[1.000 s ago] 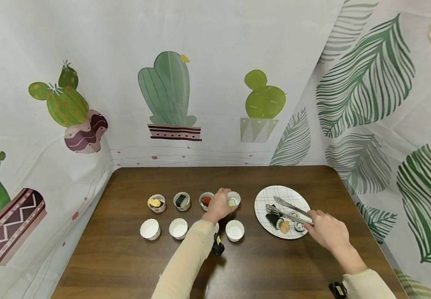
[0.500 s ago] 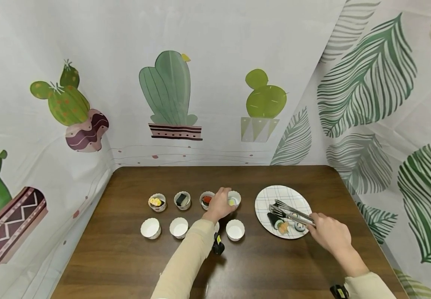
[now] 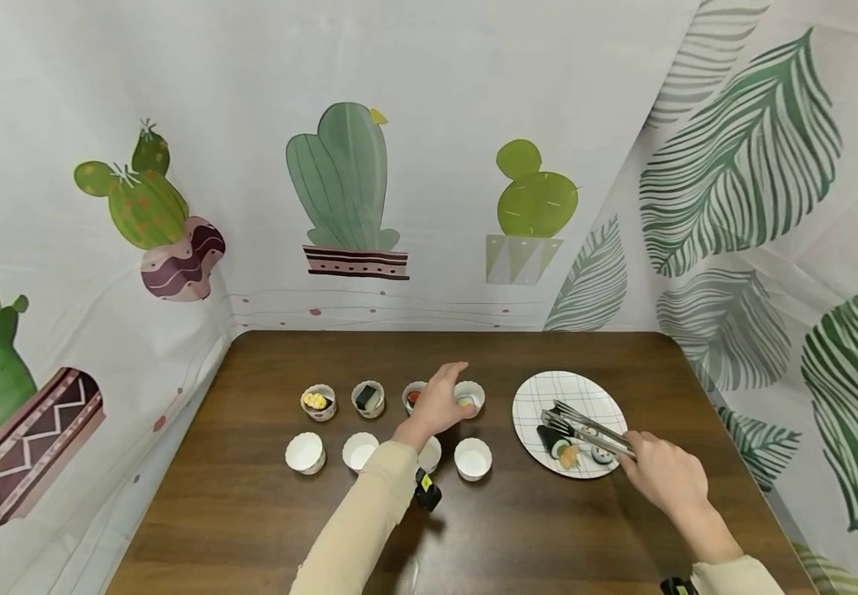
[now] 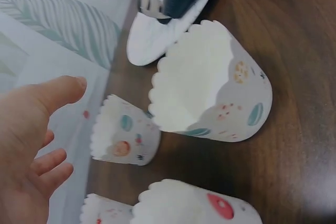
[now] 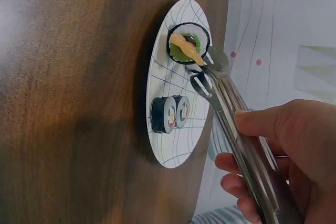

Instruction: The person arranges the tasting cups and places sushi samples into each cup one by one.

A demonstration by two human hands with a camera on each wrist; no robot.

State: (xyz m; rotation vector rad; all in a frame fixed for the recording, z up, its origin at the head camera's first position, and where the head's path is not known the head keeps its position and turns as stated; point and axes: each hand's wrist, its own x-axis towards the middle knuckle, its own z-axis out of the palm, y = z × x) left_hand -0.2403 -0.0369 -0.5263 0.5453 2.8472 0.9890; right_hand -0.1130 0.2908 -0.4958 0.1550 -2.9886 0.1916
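Note:
My left hand [image 3: 438, 406] hovers by the back-right paper cup [image 3: 478, 388], its thumb and fingers spread apart with nothing between them. A small yellow-green thing lies inside that cup. In the left wrist view, the spread thumb [image 4: 65, 92] shows left of the cups. My right hand [image 3: 667, 478] grips metal tongs [image 5: 236, 129], their arms squeezed close together. The tong tips reach over the checked white plate [image 3: 536, 392]. On it are a seaweed hand roll [image 5: 188, 43] with an orange topping and two round sushi rolls [image 5: 164, 115]; the tips overlap the hand roll's edge.
Back-row cups hold a yellow-topped sushi piece [image 3: 316, 401], a black-wrapped piece [image 3: 366, 397] and a red-topped piece [image 3: 413, 398], partly behind the left hand. Several white cups, including the front-right cup [image 3: 473, 459], form the front row. A printed cloth [image 3: 444, 314] hangs behind the wooden table.
My left fingers have spread and drawn back from the back-right cup. The tongs' arms have come closer together over the plate. The head view has shifted slightly.

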